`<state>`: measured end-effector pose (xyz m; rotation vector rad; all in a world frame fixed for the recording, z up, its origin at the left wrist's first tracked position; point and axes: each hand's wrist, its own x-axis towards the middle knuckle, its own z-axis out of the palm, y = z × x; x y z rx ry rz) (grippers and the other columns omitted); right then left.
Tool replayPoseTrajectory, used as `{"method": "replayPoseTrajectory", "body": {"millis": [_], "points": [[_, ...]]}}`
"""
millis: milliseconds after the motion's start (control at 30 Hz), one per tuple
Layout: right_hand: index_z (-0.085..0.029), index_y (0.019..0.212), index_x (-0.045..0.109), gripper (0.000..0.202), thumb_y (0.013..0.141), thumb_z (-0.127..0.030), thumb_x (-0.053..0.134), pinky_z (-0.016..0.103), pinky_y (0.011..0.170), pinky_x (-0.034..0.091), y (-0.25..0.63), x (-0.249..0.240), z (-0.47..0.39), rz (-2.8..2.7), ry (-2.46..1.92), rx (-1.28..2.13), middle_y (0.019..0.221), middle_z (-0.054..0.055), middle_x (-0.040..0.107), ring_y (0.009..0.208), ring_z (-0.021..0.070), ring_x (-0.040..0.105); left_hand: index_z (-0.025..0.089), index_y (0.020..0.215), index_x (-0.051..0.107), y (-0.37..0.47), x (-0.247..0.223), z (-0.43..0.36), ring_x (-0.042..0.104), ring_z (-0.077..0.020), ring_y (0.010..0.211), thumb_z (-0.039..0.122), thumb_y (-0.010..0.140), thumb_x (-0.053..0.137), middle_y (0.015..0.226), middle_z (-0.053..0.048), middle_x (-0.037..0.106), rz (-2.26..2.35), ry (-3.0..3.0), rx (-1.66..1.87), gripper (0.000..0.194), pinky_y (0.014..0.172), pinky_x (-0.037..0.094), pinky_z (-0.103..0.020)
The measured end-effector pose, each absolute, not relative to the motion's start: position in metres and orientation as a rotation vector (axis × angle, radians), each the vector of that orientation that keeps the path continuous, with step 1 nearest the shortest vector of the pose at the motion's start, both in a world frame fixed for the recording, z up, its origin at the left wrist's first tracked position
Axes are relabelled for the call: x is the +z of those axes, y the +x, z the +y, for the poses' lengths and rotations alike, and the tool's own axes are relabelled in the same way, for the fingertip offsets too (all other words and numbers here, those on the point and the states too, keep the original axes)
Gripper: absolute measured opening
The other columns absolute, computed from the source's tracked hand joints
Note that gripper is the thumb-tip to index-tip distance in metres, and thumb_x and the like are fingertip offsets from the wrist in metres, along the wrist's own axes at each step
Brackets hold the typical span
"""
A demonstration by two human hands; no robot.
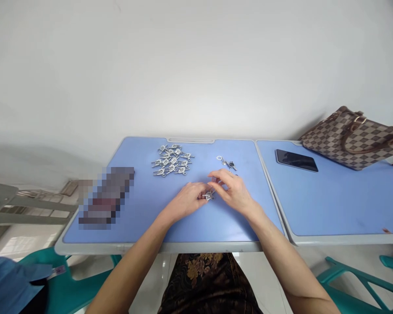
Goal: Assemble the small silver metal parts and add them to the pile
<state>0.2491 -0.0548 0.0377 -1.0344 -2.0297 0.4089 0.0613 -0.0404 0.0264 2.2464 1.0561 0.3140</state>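
My left hand [190, 200] pinches a small silver metal piece [209, 196] between thumb and fingers, just over the blue table. Close beside it on the right, my right hand [231, 190] has its thumb and fingertips bent toward the same piece; what lies between those fingertips is too small to make out. Several similar silver metal pieces [173, 161] lie in a loose cluster beyond my left hand. Beyond my right hand are a few loose small parts [224, 162], among them a round dark one [231, 165].
A dark phone [296, 160] and a checkered handbag [356, 139] rest on the adjoining table [334, 205]. A pixelated dark object [109, 196] is at the left of my table [144, 226]. Green chairs [65, 283] stand below, with blue cloth [16, 279] at the left.
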Motion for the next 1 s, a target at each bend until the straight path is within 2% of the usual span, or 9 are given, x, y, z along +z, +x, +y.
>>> {"method": "replayPoseTrajectory", "body": {"millis": [200,300,500,667,833,1000], "points": [[-0.02,0.127,0.055,0.03,0.1,-0.02,0.043,0.033,0.077,0.051,0.256,0.043,-0.055,-2.152,-0.984,0.454,0.101,0.008,0.066,0.087,0.0182,0.062,0.019,0.086,0.059,0.061,0.026,-0.04,0.057,-0.0196,0.079,0.018,0.082,0.054,0.081,-0.001,0.063,1.075,2.259,0.303,0.006,0.071,0.04,-0.03],[-0.022,0.118,0.059,0.025,0.1,-0.018,0.042,0.032,0.079,0.051,0.257,0.043,-0.055,-2.109,-0.918,0.525,0.099,0.006,0.068,0.088,0.0174,0.063,0.019,0.086,0.06,0.06,0.023,-0.039,0.057,-0.0184,0.077,0.017,0.081,0.054,0.08,0.0,0.062,1.059,2.252,0.327,0.008,0.07,0.04,-0.029],[-0.021,0.097,0.063,0.016,0.098,-0.018,0.047,0.029,0.072,0.051,0.251,0.042,-0.056,-2.049,-0.961,0.447,0.083,0.004,0.068,0.076,0.0157,0.063,0.019,0.084,0.061,0.061,0.023,-0.039,0.057,-0.0171,0.073,0.017,0.08,0.053,0.078,0.0,0.062,1.045,2.239,0.321,0.009,0.066,0.039,-0.027],[-0.02,0.099,0.063,0.013,0.097,-0.02,0.05,0.029,0.072,0.051,0.248,0.037,-0.056,-2.018,-0.961,0.433,0.087,0.006,0.069,0.078,0.0162,0.064,0.019,0.087,0.063,0.061,0.025,-0.039,0.057,-0.0172,0.073,0.017,0.08,0.052,0.079,0.0,0.063,1.044,2.219,0.337,0.012,0.066,0.04,-0.027],[-0.019,0.094,0.062,0.013,0.095,-0.029,0.053,0.028,0.065,0.053,0.255,0.04,-0.056,-1.748,-0.984,0.74,0.08,0.002,0.067,0.066,0.014,0.064,0.02,0.1,0.064,0.058,0.021,-0.038,0.058,-0.018,0.078,0.019,0.081,0.054,0.083,0.0,0.064,1.046,2.195,0.337,0.022,0.072,0.042,-0.028],[-0.02,0.094,0.064,0.013,0.096,-0.025,0.053,0.028,0.073,0.051,0.253,0.045,-0.059,-1.94,-0.888,0.784,0.084,0.003,0.068,0.076,0.0143,0.062,0.018,0.083,0.059,0.058,0.02,-0.038,0.055,-0.0164,0.072,0.019,0.081,0.052,0.076,0.001,0.059,1.004,2.175,0.368,0.008,0.067,0.041,-0.026]]}}
